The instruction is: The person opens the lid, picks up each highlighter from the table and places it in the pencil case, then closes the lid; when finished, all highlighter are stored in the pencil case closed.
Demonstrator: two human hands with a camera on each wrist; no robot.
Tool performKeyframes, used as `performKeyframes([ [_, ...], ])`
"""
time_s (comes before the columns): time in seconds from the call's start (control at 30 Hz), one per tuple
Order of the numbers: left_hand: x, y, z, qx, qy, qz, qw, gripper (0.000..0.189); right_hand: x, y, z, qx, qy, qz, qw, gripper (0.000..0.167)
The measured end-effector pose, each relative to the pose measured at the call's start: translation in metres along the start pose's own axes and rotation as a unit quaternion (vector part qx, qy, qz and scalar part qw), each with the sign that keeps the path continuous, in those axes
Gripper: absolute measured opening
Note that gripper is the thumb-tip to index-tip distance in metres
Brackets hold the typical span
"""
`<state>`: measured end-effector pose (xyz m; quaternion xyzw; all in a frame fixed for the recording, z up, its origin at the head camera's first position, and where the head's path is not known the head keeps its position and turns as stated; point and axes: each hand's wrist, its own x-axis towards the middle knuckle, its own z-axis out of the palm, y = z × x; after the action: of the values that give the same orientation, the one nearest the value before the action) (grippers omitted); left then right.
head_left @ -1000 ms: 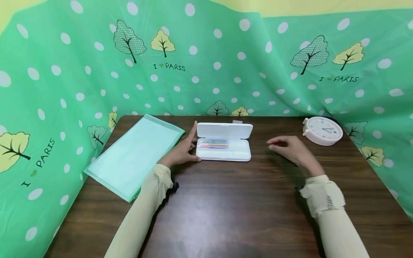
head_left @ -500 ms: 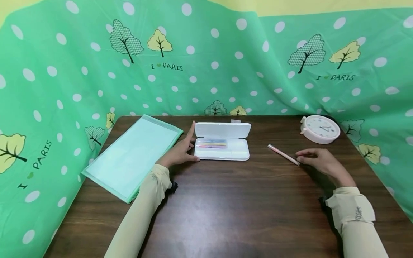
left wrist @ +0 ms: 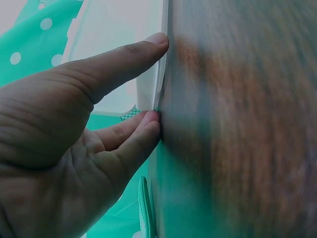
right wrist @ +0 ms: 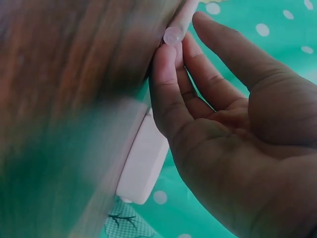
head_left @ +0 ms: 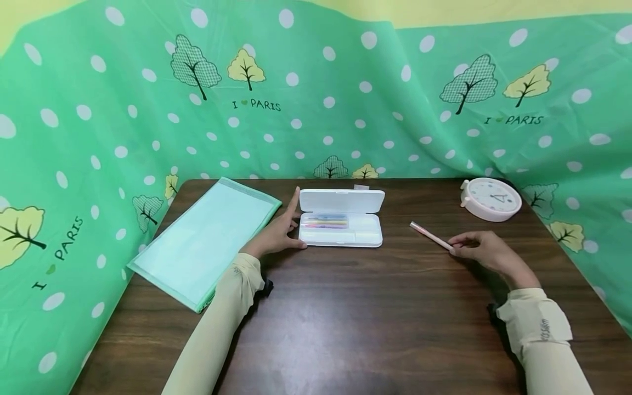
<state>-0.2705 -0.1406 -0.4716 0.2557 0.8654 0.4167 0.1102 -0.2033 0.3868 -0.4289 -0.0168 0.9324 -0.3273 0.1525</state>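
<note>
A white pencil case [head_left: 369, 236] lies on the table with its lid up. Several coloured pens [head_left: 327, 222] sit in its left part. At the case's left end is my left hand [head_left: 274, 235], thumb stretched to the front corner and fingers along the side toward the lid. In the left wrist view, its thumb and fingertips touch the case [left wrist: 148, 91]. My right hand [head_left: 486, 252] pinches the near end of a pale pink pen [head_left: 428, 235] that lies slanted on the table. The right wrist view shows the pen's round end [right wrist: 172, 35] between thumb and fingers.
A pale green flat rectangular folder-like item [head_left: 207, 241] lies left of my left hand. At the back right corner stands a round pink-white clock [head_left: 492, 198]. A green dotted curtain [head_left: 326, 82] hangs behind the brown table [head_left: 355, 312]. A small pale tag-like piece shows behind the lid.
My right hand has moved right and nearer along the pen, which it covered before, and its fingers have come together on the near end. The left hand and the case stay put.
</note>
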Motion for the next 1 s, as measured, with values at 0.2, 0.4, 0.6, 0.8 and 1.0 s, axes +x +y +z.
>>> performKeyframes([
  [0.2,0.002,-0.001,0.0,0.014,0.007,0.009,0.9998,0.144,0.002,-0.003,0.002,-0.013,0.009,-0.005,0.9999,0.032],
  [0.4,-0.003,0.009,-0.003,0.0,-0.005,0.001,1.0,0.143,0.003,-0.002,0.004,-0.023,0.016,-0.005,0.9996,0.026],
  [0.6,0.0,-0.002,0.001,0.0,-0.006,0.008,0.9999,0.145,0.004,-0.007,0.005,-0.018,0.026,-0.024,0.9992,0.027],
  [0.8,-0.006,0.018,0.0,0.006,-0.006,-0.022,0.9997,0.144,0.012,-0.039,0.008,-0.021,0.02,-0.077,0.9966,0.023],
  [1.0,-0.007,0.017,0.0,0.013,-0.002,-0.025,0.9996,0.142,0.036,-0.087,0.026,-0.033,0.022,-0.147,0.9883,0.016],
])
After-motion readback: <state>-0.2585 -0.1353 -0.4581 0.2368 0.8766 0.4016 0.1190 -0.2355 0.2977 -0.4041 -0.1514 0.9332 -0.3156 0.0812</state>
